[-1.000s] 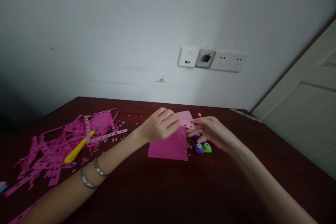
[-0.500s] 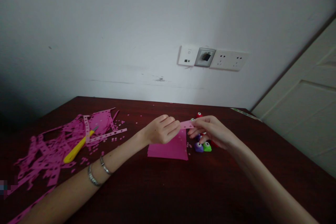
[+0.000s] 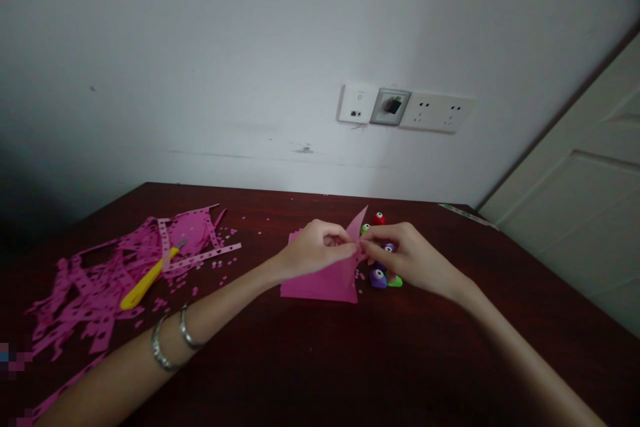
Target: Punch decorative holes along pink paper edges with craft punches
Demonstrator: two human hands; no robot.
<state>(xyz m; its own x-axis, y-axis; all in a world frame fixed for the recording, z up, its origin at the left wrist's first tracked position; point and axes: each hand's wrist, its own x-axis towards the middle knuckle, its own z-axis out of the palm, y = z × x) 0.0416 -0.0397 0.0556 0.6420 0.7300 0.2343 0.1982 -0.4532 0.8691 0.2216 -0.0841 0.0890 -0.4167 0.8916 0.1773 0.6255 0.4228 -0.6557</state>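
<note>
Left hand [image 3: 314, 248]: thumb and forefinger tips together, clamped on the loose paper piece [image 3: 357, 223]; a gap shows between the two behind the tips. Other fingers mostly hidden.
Right hand [image 3: 407, 255]: thumb and forefinger pinched on the same piece, just beside the left tips; palm partly open, rest of the fingers curled below.
Between the hands: half a second ago the piece was stretched almost level with its punched edge showing. Now the hands are closer, left thumb is in view, and the paper stands up in a narrow point.
What that means: work looks concentrated on one spot of the edge, my read. Creased, bent or tearing: can't tell, fingertips cover it.
Paper piece position: in the air above the right side of the pink stack [image 3: 320, 283], held from both sides.
Pink stack: flat on the dark red table [image 3: 310, 360], partly under the left hand.
Eyed pieces: purple one [image 3: 379, 279] and green one [image 3: 395, 282] below the right hand, red one [image 3: 379, 218] beyond it; unheld.
Yellow cutter [image 3: 150, 278]: on the punched scraps [image 3: 100, 287], well left, untouched.
</note>
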